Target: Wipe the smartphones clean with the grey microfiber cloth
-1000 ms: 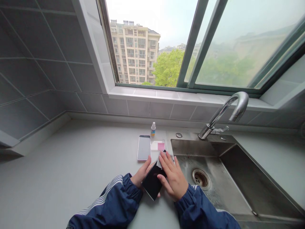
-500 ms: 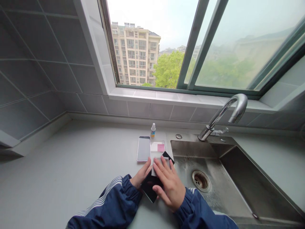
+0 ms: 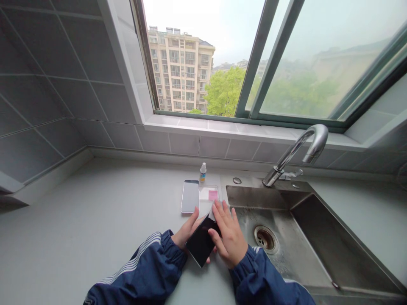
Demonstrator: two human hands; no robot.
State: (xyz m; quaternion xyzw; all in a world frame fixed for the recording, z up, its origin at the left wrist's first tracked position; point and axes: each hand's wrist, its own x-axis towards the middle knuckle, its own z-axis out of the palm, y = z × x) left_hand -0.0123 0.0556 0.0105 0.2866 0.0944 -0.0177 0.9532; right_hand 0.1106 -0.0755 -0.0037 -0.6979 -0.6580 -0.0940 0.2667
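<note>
A black-screened phone lies tilted in my left hand, whose fingers wrap beneath it with the thumb along its side. My right hand presses a pale wiping cloth flat against the phone's upper end; most of the cloth is hidden under the fingers. Just beyond my hands, a second phone with a light grey face lies on the counter. Beside it is a clear phone case with a pink square on it. A small white-capped spray bottle stands upright behind them.
To my right, a steel sink with a drain is set into the white counter. A chrome faucet arches at its back edge. Ahead are a tiled wall and a partly open window.
My right hand has slid the cloth up toward the phone's far end, uncovering more of the black screen. My left hand keeps its hold on the phone.
</note>
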